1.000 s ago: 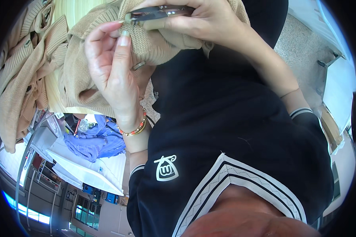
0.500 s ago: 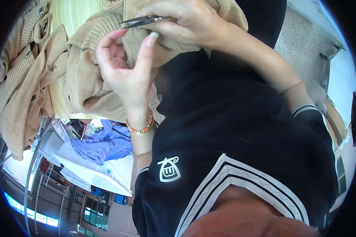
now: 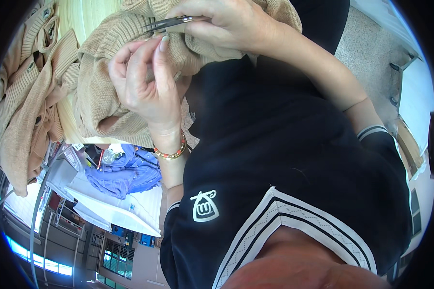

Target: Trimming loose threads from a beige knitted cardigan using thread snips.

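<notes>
My right hand (image 3: 231,24) grips a pair of small dark metal thread snips (image 3: 178,21), with the pointed blades aimed left and slightly apart. Under the blades lies a tan knitted garment (image 3: 99,91) with ribbed bands, bunched over the table edge and toward my lap. My left hand (image 3: 147,86), wearing a beaded bracelet at the wrist, is closed in a pinch just below the blades. Thumb and fingertips meet at the cloth; what sits between them is too small to make out.
More tan knitted garments (image 3: 29,106) with dark buttons are heaped at the far left of the pale wooden tabletop (image 3: 82,19). Nearer on the left, a blue-violet cloth (image 3: 123,173) lies on a white surface (image 3: 113,212). A white board-like piece (image 3: 417,101) stands at the right.
My left thumb and fingers, spread apart before, have come together in a pinch, and the hand has shifted slightly left. The snips have moved a little left and up.
</notes>
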The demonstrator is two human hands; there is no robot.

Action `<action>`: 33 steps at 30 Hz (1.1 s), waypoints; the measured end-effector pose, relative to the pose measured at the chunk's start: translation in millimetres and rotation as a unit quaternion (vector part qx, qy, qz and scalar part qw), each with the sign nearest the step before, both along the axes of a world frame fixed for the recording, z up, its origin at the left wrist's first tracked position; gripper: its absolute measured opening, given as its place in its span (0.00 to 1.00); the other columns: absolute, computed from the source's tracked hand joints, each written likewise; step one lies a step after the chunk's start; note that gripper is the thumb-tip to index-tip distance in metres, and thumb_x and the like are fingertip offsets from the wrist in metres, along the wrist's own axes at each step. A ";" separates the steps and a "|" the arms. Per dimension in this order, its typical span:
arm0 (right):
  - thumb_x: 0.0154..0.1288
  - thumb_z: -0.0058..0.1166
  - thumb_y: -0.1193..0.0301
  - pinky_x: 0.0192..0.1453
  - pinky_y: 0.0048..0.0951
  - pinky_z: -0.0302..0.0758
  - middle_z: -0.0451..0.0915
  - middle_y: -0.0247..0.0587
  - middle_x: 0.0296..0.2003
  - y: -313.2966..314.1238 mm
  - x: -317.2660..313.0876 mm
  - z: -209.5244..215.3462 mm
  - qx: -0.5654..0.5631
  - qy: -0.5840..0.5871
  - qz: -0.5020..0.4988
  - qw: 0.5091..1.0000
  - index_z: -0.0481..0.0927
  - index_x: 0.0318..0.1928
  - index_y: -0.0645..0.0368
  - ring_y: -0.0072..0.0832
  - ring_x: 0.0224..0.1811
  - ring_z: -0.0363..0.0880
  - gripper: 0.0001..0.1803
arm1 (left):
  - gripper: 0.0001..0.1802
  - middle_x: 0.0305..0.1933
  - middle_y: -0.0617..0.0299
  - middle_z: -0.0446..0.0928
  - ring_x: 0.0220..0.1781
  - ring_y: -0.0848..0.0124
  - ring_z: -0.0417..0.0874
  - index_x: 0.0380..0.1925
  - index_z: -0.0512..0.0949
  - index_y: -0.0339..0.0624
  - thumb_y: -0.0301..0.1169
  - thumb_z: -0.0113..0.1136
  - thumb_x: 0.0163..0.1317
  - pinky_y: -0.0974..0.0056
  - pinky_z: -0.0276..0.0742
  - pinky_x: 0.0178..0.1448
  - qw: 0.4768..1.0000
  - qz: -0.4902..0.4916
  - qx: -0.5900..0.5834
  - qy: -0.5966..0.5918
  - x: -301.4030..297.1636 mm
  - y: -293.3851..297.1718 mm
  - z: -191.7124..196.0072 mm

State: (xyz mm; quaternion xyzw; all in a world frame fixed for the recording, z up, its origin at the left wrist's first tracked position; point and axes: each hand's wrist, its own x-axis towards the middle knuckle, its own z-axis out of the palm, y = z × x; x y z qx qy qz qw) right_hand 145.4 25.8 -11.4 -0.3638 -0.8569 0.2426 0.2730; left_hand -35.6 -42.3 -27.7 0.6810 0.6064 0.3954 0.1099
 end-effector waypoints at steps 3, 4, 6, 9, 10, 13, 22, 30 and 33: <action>0.62 0.55 0.75 0.41 0.41 0.79 0.81 0.51 0.32 7.4 2.3 -39.0 -0.103 0.203 0.041 0.973 0.82 0.40 0.64 0.49 0.36 0.83 0.08 | 0.06 0.45 0.60 0.77 0.43 0.75 0.80 0.41 0.85 0.37 0.22 0.68 0.65 0.72 0.77 0.42 0.999 -0.020 0.021 -0.015 4.5 2.9 -7.9; 0.62 0.55 0.75 0.41 0.41 0.79 0.81 0.51 0.32 7.8 2.3 -41.0 -0.104 0.202 0.041 0.973 0.82 0.40 0.64 0.49 0.36 0.83 0.08 | 0.05 0.45 0.60 0.77 0.43 0.76 0.80 0.41 0.84 0.36 0.22 0.67 0.66 0.72 0.77 0.44 0.999 -0.020 0.017 -0.043 5.7 2.2 -9.8; 0.64 0.56 0.74 0.41 0.40 0.79 0.81 0.52 0.33 7.5 3.5 -43.3 -0.141 0.211 0.047 0.966 0.82 0.44 0.65 0.49 0.36 0.83 0.10 | 0.04 0.45 0.60 0.77 0.44 0.76 0.80 0.41 0.83 0.34 0.22 0.66 0.68 0.71 0.78 0.46 0.985 -0.010 -0.030 -0.168 9.4 1.8 -9.8; 0.65 0.58 0.71 0.42 0.38 0.79 0.81 0.52 0.35 5.7 9.2 -27.2 -0.123 0.167 0.041 0.977 0.81 0.51 0.65 0.47 0.36 0.83 0.16 | 0.04 0.46 0.60 0.77 0.46 0.78 0.79 0.42 0.80 0.32 0.22 0.62 0.71 0.69 0.79 0.53 0.958 0.015 -0.088 -0.274 6.3 0.9 -4.8; 0.65 0.58 0.71 0.42 0.38 0.79 0.81 0.52 0.35 4.8 11.9 -23.4 -0.124 0.167 0.043 0.977 0.81 0.51 0.65 0.47 0.36 0.83 0.16 | 0.04 0.47 0.60 0.78 0.46 0.77 0.80 0.43 0.79 0.32 0.22 0.61 0.71 0.69 0.79 0.54 0.947 0.013 -0.093 -0.307 4.4 1.1 -6.0; 0.66 0.62 0.68 0.43 0.35 0.77 0.78 0.46 0.35 0.8 22.5 1.5 0.032 0.068 0.029 0.997 0.79 0.58 0.62 0.40 0.38 0.81 0.22 | 0.04 0.50 0.57 0.80 0.48 0.76 0.81 0.44 0.79 0.32 0.21 0.60 0.72 0.69 0.78 0.56 0.926 0.014 -0.095 -0.365 4.5 2.2 -6.8; 0.63 0.63 0.68 0.41 0.35 0.77 0.73 0.39 0.32 -3.9 26.2 -10.9 0.156 -0.038 0.023 0.987 0.81 0.57 0.58 0.35 0.36 0.79 0.22 | 0.06 0.51 0.50 0.83 0.51 0.73 0.83 0.45 0.79 0.29 0.21 0.59 0.73 0.69 0.79 0.59 0.899 0.020 -0.105 -0.424 9.1 5.6 -0.7; 0.61 0.58 0.70 0.41 0.30 0.77 0.74 0.34 0.33 -5.3 20.0 -5.6 0.241 -0.120 -0.022 0.963 0.81 0.58 0.57 0.30 0.36 0.79 0.23 | 0.05 0.50 0.49 0.83 0.49 0.74 0.83 0.45 0.78 0.30 0.21 0.58 0.73 0.70 0.79 0.58 0.875 0.027 -0.128 -0.465 8.0 5.5 -1.4; 0.60 0.57 0.69 0.42 0.30 0.77 0.74 0.34 0.35 -6.9 21.2 -13.7 0.201 -0.040 -0.009 0.979 0.82 0.56 0.57 0.30 0.38 0.79 0.22 | 0.05 0.49 0.50 0.84 0.49 0.75 0.83 0.45 0.78 0.30 0.21 0.58 0.73 0.70 0.79 0.57 0.868 0.030 -0.130 -0.479 8.9 6.1 -1.6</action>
